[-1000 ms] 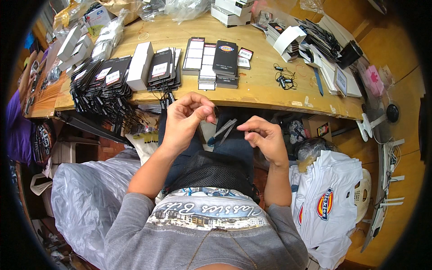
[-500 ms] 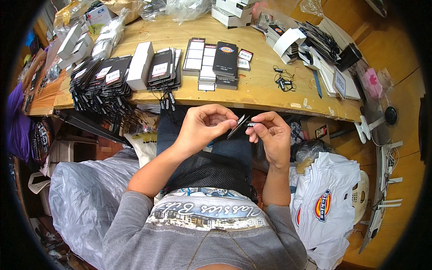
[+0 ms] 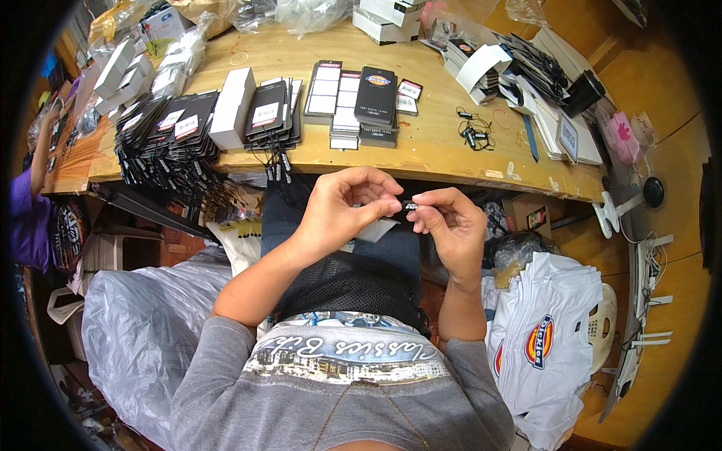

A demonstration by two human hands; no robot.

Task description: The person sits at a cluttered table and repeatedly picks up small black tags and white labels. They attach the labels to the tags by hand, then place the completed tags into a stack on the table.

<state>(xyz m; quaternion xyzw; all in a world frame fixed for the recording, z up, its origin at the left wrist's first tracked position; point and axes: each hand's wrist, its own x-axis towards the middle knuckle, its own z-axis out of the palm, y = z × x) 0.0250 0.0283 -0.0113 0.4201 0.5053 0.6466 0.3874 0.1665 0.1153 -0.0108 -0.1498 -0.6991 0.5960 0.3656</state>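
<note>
I see the two hands held up over the person's lap, near the table (image 3: 432, 161) edge. Think of a clock lying flat, with the hands in the middle and twelve straight ahead. The right hand (image 3: 456, 224) pinches a small black tag (image 3: 410, 205) between its thumb and finger. The left hand (image 3: 336, 209) is at nine o'clock from that tag, its thumb and fingertips pressed together in a ring. I can't tell what is between them. A pale card (image 3: 377, 229) is just below those fingertips, at eight o'clock from the black tag.

On the table, a stack of black cards (image 3: 376, 98) is at twelve o'clock. A big pile of tags with black strings (image 3: 169, 139) and a tall white box (image 3: 233, 109) are toward ten. White shirts (image 3: 560, 301) lie between four and five. A puffy gray bag (image 3: 143, 331) is at eight.
</note>
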